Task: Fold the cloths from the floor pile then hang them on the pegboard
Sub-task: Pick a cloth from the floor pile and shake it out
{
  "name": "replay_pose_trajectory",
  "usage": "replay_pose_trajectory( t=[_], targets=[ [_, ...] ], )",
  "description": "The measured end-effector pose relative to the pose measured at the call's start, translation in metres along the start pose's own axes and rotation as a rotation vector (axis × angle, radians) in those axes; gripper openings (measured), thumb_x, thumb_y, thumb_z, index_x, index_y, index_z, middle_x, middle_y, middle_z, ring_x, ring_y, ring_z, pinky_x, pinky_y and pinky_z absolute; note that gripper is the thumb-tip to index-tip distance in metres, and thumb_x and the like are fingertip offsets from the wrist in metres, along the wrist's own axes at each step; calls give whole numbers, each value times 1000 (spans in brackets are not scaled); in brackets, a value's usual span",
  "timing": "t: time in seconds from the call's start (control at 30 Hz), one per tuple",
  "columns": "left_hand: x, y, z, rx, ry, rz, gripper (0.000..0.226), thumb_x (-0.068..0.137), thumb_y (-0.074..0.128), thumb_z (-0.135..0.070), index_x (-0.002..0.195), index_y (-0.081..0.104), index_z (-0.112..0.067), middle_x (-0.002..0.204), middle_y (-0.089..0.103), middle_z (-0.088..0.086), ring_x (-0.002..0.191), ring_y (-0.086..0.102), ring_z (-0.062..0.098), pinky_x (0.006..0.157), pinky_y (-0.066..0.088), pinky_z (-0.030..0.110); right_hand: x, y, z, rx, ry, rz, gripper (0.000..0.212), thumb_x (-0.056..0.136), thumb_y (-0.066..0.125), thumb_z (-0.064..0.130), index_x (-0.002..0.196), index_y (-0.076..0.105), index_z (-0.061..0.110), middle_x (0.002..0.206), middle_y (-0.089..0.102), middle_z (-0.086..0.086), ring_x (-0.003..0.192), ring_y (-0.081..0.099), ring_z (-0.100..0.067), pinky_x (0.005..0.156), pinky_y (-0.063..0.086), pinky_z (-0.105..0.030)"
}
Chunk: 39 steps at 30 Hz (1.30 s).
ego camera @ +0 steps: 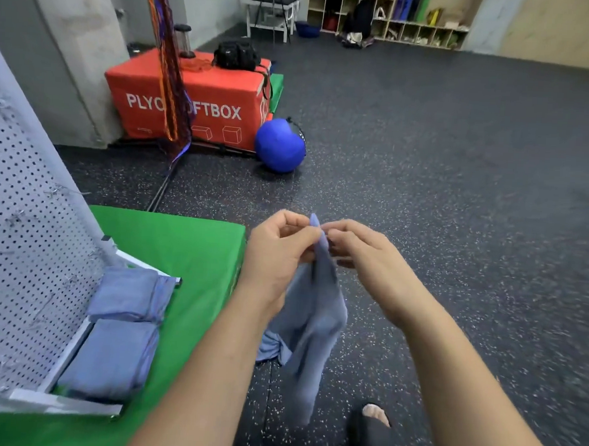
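A blue-grey cloth (310, 319) hangs in front of me over the dark floor. My left hand (278, 252) and my right hand (363, 257) both pinch its top edge, close together, and the rest droops down in folds. A white pegboard (22, 242) leans at the left on a green mat (182, 244). Two folded blue-grey cloths (125, 296) (108, 359) lie at the pegboard's foot. No floor pile is in view.
A red plyo box (224, 99) with a black bag on top stands at the back left, a blue ball (279, 145) beside it. Coloured straps hang before the box. My sandalled foot (374, 428) is below the cloth. Shelves line the far wall.
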<state>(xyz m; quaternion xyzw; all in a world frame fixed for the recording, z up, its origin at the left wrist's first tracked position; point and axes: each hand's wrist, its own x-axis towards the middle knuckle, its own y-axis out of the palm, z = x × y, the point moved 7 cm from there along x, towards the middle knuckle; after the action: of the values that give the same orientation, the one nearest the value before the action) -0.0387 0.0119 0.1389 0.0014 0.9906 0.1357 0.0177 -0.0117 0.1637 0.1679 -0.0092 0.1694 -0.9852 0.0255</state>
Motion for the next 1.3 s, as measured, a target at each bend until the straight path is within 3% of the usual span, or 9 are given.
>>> replay_pose_trajectory(
  t=[0.13, 0.23, 0.3, 0.4, 0.5, 0.73, 0.93, 1.13, 1.3],
  targets=[
    [-2, 15, 10, 101, 24, 47, 17, 79, 81, -4, 79, 70, -17, 83, 75, 19, 78, 65, 21, 78, 52, 41, -20, 5, -18, 167, -39, 37, 25, 99, 76, 26, 123, 73, 22, 113, 80, 5, 110, 74, -9, 94, 57, -27],
    [-1, 16, 8, 181, 59, 47, 12, 75, 82, -12, 77, 73, -20, 84, 78, 14, 76, 67, 18, 80, 55, 42, -21, 6, -43, 106, -56, 27, 33, 92, 82, 11, 122, 72, 23, 113, 80, 4, 110, 75, -17, 100, 60, -43],
    [2, 16, 9, 198, 82, 76, 12, 78, 84, -10, 81, 75, -17, 87, 78, 13, 81, 69, 17, 87, 57, 43, -16, 3, -48, 30, -85, -66, 16, 94, 76, 25, 110, 73, 26, 99, 79, 3, 95, 74, -23, 91, 60, -54],
    [0, 12, 9, 207, 144, 101, 11, 82, 86, -15, 88, 77, -18, 101, 78, 8, 96, 70, 18, 102, 55, 47, -14, -1, -42, -3, -147, -167, 10, 101, 69, 34, 97, 69, 25, 82, 68, -5, 73, 55, -13, 71, 51, -44],
    [-1, 15, 10, 201, 152, 161, 12, 86, 76, -17, 96, 75, -23, 122, 76, -2, 120, 69, 19, 116, 48, 48, -12, -2, -33, -39, -172, -139, 9, 105, 62, 30, 97, 65, 25, 84, 67, -2, 76, 55, -12, 75, 51, -45],
    [-2, 23, 26, 295, -34, 369, 37, 97, 69, -2, 126, 57, -22, 107, 77, 16, 91, 68, 20, 91, 54, 40, -15, -20, -31, 187, -138, -134, 12, 108, 59, 15, 100, 67, 14, 93, 70, -14, 82, 59, -12, 78, 49, -39],
    [4, 7, 19, 242, 20, 286, 10, 92, 81, -14, 92, 74, -21, 89, 75, 6, 83, 65, 16, 79, 51, 35, -15, -30, -33, 218, -117, -176, 15, 105, 68, 26, 99, 67, 12, 82, 60, 1, 76, 49, -11, 70, 41, -34],
    [3, 12, 10, 290, 130, 268, 9, 93, 80, -7, 94, 73, -11, 88, 76, 8, 83, 66, 12, 79, 53, 23, -16, -25, -35, 98, -109, -206, 12, 95, 79, 23, 93, 69, 16, 85, 68, -21, 73, 57, -16, 70, 54, -47],
    [0, 17, 9, 297, 142, 302, 8, 92, 81, -9, 95, 74, -10, 91, 76, 20, 84, 66, 16, 81, 53, 31, -22, -31, -32, 45, -94, -237, 16, 95, 77, 29, 88, 68, 17, 84, 69, -9, 71, 53, -8, 68, 45, -32]
  ],
)
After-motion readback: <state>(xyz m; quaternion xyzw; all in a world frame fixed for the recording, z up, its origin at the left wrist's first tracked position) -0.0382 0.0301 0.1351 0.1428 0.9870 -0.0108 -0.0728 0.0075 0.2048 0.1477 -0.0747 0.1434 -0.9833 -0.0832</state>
